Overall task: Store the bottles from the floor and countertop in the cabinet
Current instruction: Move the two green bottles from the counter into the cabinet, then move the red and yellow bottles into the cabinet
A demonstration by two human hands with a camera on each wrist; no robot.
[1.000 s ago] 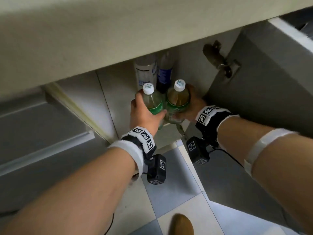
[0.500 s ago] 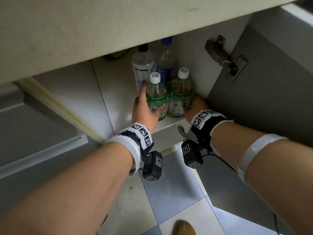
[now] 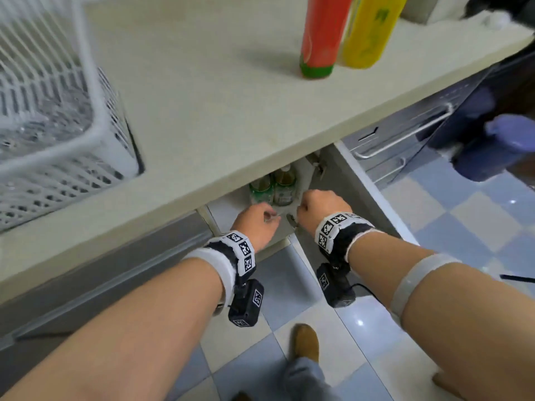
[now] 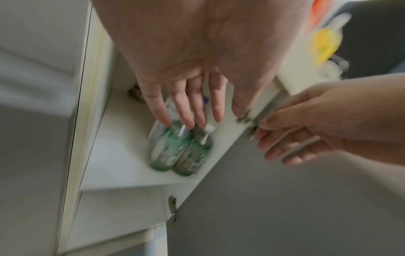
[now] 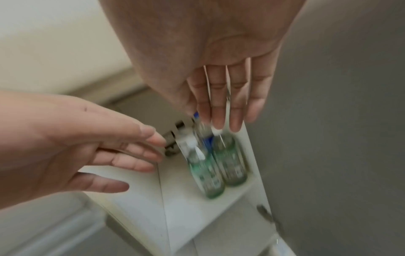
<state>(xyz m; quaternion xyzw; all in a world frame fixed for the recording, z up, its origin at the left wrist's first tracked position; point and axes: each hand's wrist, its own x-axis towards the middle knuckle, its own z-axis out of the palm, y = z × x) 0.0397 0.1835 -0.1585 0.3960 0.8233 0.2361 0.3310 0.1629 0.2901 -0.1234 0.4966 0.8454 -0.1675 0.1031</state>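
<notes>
Seemingly green labels [image 4: 175, 147], writing blurred.

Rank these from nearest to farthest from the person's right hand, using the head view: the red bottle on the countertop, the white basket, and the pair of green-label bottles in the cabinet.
1. Green-label bottles: in the cabinet, just beyond the right hand.
2. Red bottle: upright on the countertop, far side.
3. White basket: countertop's far left.
</notes>
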